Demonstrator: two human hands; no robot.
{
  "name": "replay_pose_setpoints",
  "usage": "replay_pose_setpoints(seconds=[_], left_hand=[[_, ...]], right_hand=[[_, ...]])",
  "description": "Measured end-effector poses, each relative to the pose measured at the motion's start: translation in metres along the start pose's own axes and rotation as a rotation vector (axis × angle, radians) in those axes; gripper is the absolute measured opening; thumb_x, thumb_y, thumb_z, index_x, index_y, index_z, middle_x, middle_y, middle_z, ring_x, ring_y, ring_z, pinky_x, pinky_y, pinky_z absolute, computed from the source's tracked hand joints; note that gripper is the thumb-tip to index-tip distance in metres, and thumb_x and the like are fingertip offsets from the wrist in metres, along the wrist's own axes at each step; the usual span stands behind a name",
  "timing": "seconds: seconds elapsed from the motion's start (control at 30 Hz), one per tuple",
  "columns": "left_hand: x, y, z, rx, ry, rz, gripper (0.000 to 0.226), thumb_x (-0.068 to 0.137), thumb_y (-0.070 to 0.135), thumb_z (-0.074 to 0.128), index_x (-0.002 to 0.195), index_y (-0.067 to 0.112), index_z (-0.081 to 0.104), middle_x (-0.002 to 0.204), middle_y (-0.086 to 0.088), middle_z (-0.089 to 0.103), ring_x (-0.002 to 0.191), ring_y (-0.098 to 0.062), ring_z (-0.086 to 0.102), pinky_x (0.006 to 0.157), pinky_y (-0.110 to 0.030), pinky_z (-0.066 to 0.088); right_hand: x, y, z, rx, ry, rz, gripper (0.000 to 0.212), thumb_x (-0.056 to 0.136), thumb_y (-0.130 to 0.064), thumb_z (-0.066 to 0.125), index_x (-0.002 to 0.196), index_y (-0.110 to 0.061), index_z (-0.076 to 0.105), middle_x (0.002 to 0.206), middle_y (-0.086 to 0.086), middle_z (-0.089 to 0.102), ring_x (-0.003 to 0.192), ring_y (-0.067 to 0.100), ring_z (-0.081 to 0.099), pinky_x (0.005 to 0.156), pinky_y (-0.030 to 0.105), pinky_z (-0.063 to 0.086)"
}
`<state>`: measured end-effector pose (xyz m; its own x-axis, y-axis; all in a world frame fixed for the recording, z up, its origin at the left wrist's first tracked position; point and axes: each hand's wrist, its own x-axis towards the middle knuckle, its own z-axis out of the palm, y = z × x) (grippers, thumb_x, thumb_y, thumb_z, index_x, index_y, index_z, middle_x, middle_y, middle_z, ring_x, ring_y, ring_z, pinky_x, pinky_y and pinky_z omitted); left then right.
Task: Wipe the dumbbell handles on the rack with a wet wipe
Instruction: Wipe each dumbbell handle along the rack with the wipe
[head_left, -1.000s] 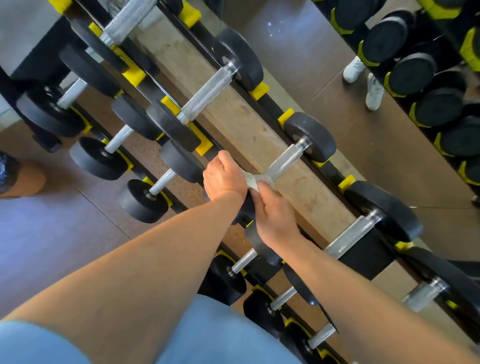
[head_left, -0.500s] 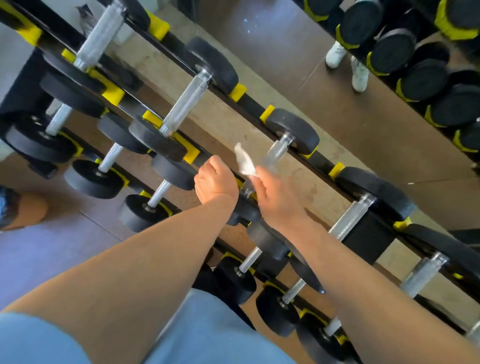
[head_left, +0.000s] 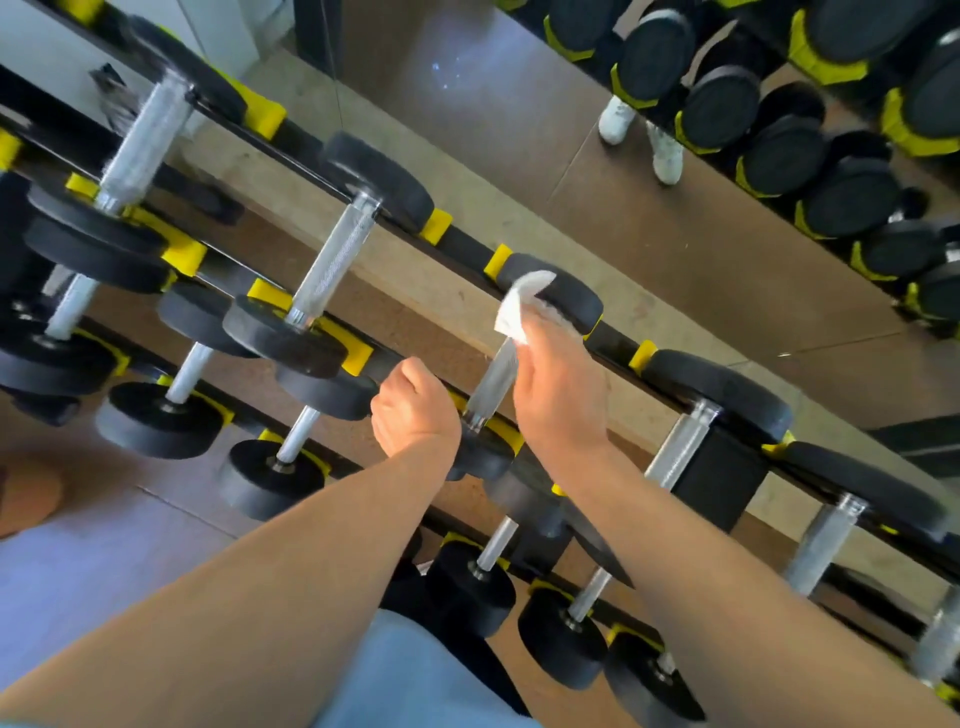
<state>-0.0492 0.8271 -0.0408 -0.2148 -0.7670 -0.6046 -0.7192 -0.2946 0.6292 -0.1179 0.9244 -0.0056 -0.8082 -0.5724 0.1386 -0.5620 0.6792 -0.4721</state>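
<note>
Rack-top dumbbell handle: right hand holds wipe.

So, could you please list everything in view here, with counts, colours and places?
dumbbells: more than I can count exactly, black heads with silver knurled handles, on upper and lower tiers of the rack
rack: one, black rails with yellow cradles, running diagonally across the view
wet wipe: one, white, at the far end of the middle upper-tier handle
mirror: one, behind the rack, reflecting more dumbbells and white shoes
floor: grey-blue tiles, lower left
brown object: one, left edge, cannot identify
left hand: fist curled by the near end of that dumbbell; what it grips is hidden
right hand: holds the wet wipe against the handle
</note>
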Motion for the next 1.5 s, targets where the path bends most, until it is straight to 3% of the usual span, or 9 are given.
replay_pose_setpoints(seconds=[0.13, 0.27, 0.43, 0.7, 0.83, 1.0, 1.23, 1.37, 1.5], left_hand=[[-0.002, 0.002, -0.001, 0.034, 0.0, 0.002, 0.038, 0.104, 0.02, 0.026, 0.092, 0.01, 0.06, 0.087, -0.004, 0.055, 0.075, -0.015, 0.048, 0.071, -0.032, 0.034], [-0.003, 0.004, -0.002, 0.098, 0.015, 0.02, 0.039, 0.104, 0.019, 0.025, 0.092, 0.008, 0.061, 0.091, -0.007, 0.052, 0.084, -0.022, 0.045, 0.073, -0.033, 0.029], [0.001, 0.003, -0.001, 0.153, -0.007, 0.014, 0.036, 0.105, 0.019, 0.023, 0.093, 0.011, 0.057, 0.114, -0.018, 0.062, 0.086, -0.02, 0.038, 0.075, -0.032, 0.027], [0.007, -0.001, 0.001, 0.228, -0.021, 0.087, 0.045, 0.105, 0.019, 0.021, 0.109, 0.002, 0.062, 0.126, -0.022, 0.061, 0.114, -0.041, 0.052, 0.093, -0.044, 0.039], [0.011, -0.003, 0.001, 0.28, -0.034, 0.103, 0.038, 0.105, 0.016, 0.026, 0.106, 0.002, 0.061, 0.127, -0.023, 0.06, 0.114, -0.042, 0.052, 0.091, -0.043, 0.04], [0.01, -0.009, 0.003, 0.229, -0.032, 0.105, 0.028, 0.105, 0.014, 0.033, 0.107, 0.006, 0.059, 0.123, -0.021, 0.062, 0.11, -0.039, 0.055, 0.086, -0.04, 0.04], [0.007, -0.003, -0.003, 0.126, -0.049, 0.021, 0.042, 0.106, 0.018, 0.023, 0.113, 0.005, 0.062, 0.125, -0.017, 0.062, 0.112, -0.034, 0.053, 0.091, -0.037, 0.038], [0.006, -0.002, -0.004, 0.039, -0.04, 0.008, 0.046, 0.105, 0.022, 0.022, 0.109, 0.006, 0.065, 0.124, -0.02, 0.062, 0.111, -0.039, 0.052, 0.094, -0.042, 0.037], [0.005, -0.004, -0.005, -0.001, -0.051, 0.006, 0.045, 0.105, 0.021, 0.023, 0.111, 0.006, 0.065, 0.124, -0.02, 0.062, 0.113, -0.039, 0.053, 0.094, -0.041, 0.037]], right_hand=[[0.005, 0.037, 0.038, -0.244, -0.066, -0.122, 0.051, 0.088, -0.003, 0.071, 0.137, -0.007, 0.058, 0.139, 0.009, 0.06, 0.135, 0.023, 0.05, 0.112, 0.037, 0.042], [-0.035, -0.011, 0.05, 0.223, 0.028, 0.395, 0.045, 0.103, -0.01, 0.049, 0.148, -0.018, 0.047, 0.151, -0.001, 0.047, 0.141, 0.01, 0.037, 0.114, 0.031, 0.037], [-0.032, -0.04, 0.022, 0.607, 0.184, 1.035, 0.031, 0.107, -0.032, 0.041, 0.091, -0.014, 0.061, 0.078, -0.003, 0.06, 0.071, 0.007, 0.054, 0.066, 0.027, 0.043], [0.022, 0.027, 0.045, -0.255, -0.31, -0.187, 0.034, 0.088, -0.004, 0.054, 0.118, -0.006, 0.069, 0.115, 0.016, 0.07, 0.123, 0.033, 0.057, 0.114, 0.041, 0.037], [-0.002, -0.008, 0.033, -0.113, -0.511, -0.056, 0.021, 0.095, -0.017, 0.049, 0.1, -0.012, 0.068, 0.089, 0.009, 0.068, 0.088, 0.027, 0.064, 0.078, 0.041, 0.052], [-0.031, -0.044, 0.023, 0.589, -0.335, 0.841, 0.031, 0.1, -0.039, 0.045, 0.101, -0.018, 0.068, 0.093, 0.004, 0.069, 0.09, 0.021, 0.065, 0.083, 0.043, 0.053], [0.037, 0.015, 0.017, -0.329, -0.2, -0.248, 0.037, 0.082, -0.002, 0.063, 0.119, -0.005, 0.066, 0.11, 0.012, 0.071, 0.104, 0.031, 0.068, 0.089, 0.041, 0.055], [0.013, 0.02, 0.025, -0.282, -0.404, -0.204, 0.04, 0.084, -0.008, 0.061, 0.123, -0.01, 0.067, 0.12, 0.011, 0.069, 0.118, 0.029, 0.061, 0.107, 0.037, 0.042], [-0.036, -0.031, 0.018, 0.017, -0.591, 0.232, 0.023, 0.104, -0.024, 0.044, 0.107, -0.016, 0.066, 0.103, -0.004, 0.068, 0.093, 0.008, 0.062, 0.077, 0.031, 0.046]])
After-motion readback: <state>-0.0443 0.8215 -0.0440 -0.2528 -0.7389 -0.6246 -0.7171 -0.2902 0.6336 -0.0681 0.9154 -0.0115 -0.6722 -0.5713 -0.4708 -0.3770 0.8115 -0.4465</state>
